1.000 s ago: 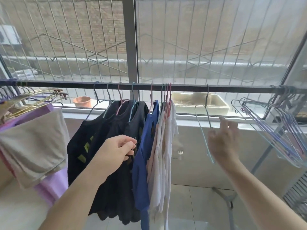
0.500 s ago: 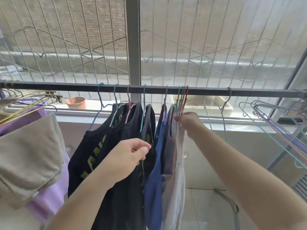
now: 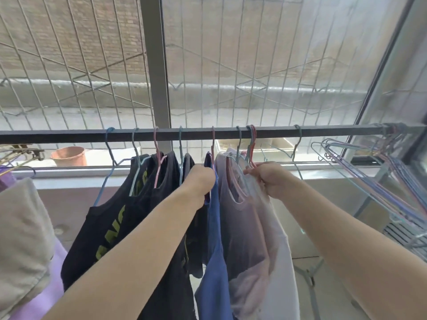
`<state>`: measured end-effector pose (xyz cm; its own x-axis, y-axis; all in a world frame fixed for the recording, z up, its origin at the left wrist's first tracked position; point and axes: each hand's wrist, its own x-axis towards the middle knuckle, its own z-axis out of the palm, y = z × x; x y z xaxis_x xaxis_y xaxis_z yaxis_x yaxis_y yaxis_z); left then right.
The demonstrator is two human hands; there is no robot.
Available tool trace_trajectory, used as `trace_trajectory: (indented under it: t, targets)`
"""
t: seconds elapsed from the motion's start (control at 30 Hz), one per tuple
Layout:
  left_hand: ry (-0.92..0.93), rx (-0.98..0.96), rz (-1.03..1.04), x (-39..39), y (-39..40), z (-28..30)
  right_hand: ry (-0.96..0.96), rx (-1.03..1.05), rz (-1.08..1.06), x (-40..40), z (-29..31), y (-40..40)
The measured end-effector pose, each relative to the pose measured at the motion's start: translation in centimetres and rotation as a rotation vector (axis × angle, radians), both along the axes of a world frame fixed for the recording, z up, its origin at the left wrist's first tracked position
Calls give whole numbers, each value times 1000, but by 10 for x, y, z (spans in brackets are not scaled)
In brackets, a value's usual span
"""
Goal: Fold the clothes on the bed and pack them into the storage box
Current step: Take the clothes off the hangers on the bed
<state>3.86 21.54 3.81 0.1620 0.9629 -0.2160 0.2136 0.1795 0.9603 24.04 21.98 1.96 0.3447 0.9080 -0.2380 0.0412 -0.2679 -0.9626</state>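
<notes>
Hanging from the dark metal rail, the blue shirt is gripped near its collar by the left hand; beside it, the right hand pinches the pale pink shirt

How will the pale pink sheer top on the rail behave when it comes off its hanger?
The pale pink sheer top looks thin and see-through, so probably very light. It drapes in soft folds, so likely floppy, not stiff. The right hand bunches it easily at the shoulder.
</notes>
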Motion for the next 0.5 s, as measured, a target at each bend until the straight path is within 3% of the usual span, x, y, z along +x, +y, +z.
trace_trajectory:
  t: [0.1,0.37,0.5]
  targets:
    - [-191,-178,7,16,19,-6,46,24,48,-4,-1,-3]
    - [-109,-157,-207,47,17,-3,11,128,160,-15,-4,-14]
    - [-212,-189,-289,39,20,1,20,160,117,-21,-4,-14]
